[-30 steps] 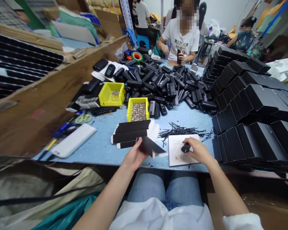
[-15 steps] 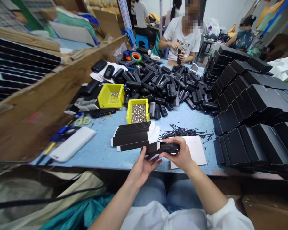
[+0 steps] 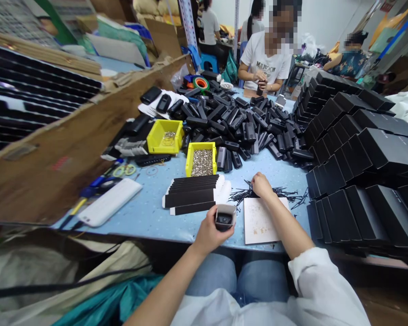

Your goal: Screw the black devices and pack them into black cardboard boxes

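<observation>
My left hand (image 3: 209, 230) is wrapped round a small black carton (image 3: 226, 209), its open end facing me. Inside the carton sits a black device (image 3: 224, 220), of which only the end shows. Farther out, my right hand (image 3: 261, 184) is at a loose pile of thin black sticks (image 3: 243, 194), its fingers drawn together; whatever may be between the fingertips is hidden. A whitish square board (image 3: 258, 222) lies under my right forearm. Left of the pile is a row of flat black cartons (image 3: 190, 198) with white flaps.
Two yellow bins, one with small metal parts (image 3: 202, 163) and another with rings (image 3: 168, 136), stand before a heap of black devices (image 3: 224, 113). Stacked black boxes (image 3: 353, 181) rise at right. A white power bank-like block (image 3: 110, 203) lies left. A co-worker (image 3: 265, 59) sits opposite.
My right hand has let go of the black device and moved out to the stick pile. The device is now inside the carton, which my left hand has turned end-on towards me.
</observation>
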{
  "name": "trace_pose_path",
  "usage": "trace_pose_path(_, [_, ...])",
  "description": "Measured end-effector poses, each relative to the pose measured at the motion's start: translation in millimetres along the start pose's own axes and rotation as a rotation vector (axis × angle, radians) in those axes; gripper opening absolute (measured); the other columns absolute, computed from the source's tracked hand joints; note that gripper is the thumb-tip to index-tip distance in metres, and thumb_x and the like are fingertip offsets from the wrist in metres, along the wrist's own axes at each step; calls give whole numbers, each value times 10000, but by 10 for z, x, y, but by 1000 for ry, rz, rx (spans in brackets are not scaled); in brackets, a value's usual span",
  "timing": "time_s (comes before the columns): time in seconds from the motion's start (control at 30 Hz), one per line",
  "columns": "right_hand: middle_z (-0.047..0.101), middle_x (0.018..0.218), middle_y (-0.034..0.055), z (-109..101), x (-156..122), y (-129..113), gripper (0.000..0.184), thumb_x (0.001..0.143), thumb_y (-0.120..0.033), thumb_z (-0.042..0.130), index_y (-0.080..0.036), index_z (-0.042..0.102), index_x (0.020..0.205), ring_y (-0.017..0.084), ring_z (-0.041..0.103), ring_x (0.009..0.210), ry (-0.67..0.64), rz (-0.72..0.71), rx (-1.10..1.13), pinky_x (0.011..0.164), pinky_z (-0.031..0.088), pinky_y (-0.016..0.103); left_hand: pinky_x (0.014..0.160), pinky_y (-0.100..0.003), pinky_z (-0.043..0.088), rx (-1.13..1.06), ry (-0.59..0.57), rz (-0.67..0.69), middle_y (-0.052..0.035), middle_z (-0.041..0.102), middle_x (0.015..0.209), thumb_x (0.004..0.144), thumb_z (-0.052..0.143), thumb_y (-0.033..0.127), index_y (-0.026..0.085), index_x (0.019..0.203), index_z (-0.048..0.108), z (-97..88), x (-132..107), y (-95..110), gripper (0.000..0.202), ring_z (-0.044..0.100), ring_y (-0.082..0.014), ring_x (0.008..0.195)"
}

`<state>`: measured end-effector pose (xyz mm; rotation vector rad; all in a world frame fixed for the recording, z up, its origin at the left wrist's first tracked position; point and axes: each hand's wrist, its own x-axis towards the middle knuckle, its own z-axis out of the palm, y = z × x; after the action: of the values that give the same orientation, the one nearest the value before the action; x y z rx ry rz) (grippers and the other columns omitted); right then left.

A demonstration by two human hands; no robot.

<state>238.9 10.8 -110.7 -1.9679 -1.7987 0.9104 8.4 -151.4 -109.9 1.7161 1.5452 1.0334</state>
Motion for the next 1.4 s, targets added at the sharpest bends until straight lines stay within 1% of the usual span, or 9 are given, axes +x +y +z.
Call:
trace_pose_path(0.27, [503,1114,34,-188,-901,-150,656,861,-563,342,-135,442,1350,-148,436,904,211,-164,228,887,380,-52,872,-408,487,139,-193,-53,-134,575,1258,773,658,433,215,1449,259,49,185,262,814,615,-320,1064])
trace_pose_path(0.4, [529,1056,28,-40,-1288,-360,611,835,-559,404,-124,548,1239,-149,467,904,161,-318,378,884,421,-50,868,-428,486,133,-214,-67,-162,545,1296,777,660,423,192,1498,135,83,226,277,921,621,-333,1048])
trace_pose_path(0.53, [538,1019,38,101,-1327,-369,557,772,-578,496,-75,674,931,-124,445,965,175,-294,367,956,417,-23,921,-395,466,76,-175,54,-142,534,1284,803,632,416,194,1372,322,129,204,139,685,594,-280,1102])
trace_pose_path(0.63, [509,1123,50,219,-1304,-320,698,803,-620,417,-103,564,1248,-124,464,988,78,-192,497,936,440,-11,887,-389,474,53,-204,127,-119,583,1145,779,638,399,186,1129,463,157,187,102,445,614,-263,1018])
trace_pose_path(0.83, [424,1270,27,430,-1338,-326,673,786,-646,425,-148,618,1195,-86,451,1215,-161,-272,548,1174,406,47,872,-401,484,-122,-281,-85,-152,583,1215,729,709,355,182,1490,36,172,209,268,1030,626,-287,1029])
trace_pose_path(1.03, [332,1355,24,433,-1396,-288,708,803,-679,351,-183,586,1251,-52,341,1343,-57,-445,398,1298,300,146,978,-450,429,-205,-236,-115,-192,483,1349,693,732,404,170,1502,118,165,251,309,1042,559,-328,1149])
trace_pose_path(1.13, [135,1442,68,434,-1657,-231,1044,673,-732,497,-156,261,1512,1,206,1435,44,-420,231,1287,314,150,1074,-463,344,-338,-159,-194,-201,365,1444,769,661,499,168,1497,137,220,203,423,957,466,-319,1264])
trace_pose_path(1.27, [156,1427,68,-25,-2250,-94,1008,709,-542,544,-135,154,1545,-16,191,1424,247,-405,-9,1263,330,84,1069,-468,361,-642,-290,-218,-144,361,1457,853,517,597,255,1476,218,338,76,556,771,437,-295,1293])
trace_pose_path(1.4, [317,1344,54,-1391,-2784,207,729,792,-486,463,-178,371,1446,-25,310,1312,770,-134,-234,1246,330,127,944,-501,463,-614,-174,-141,-161,438,1356,799,605,560,238,1394,308,426,149,514,739,552,-291,1126])
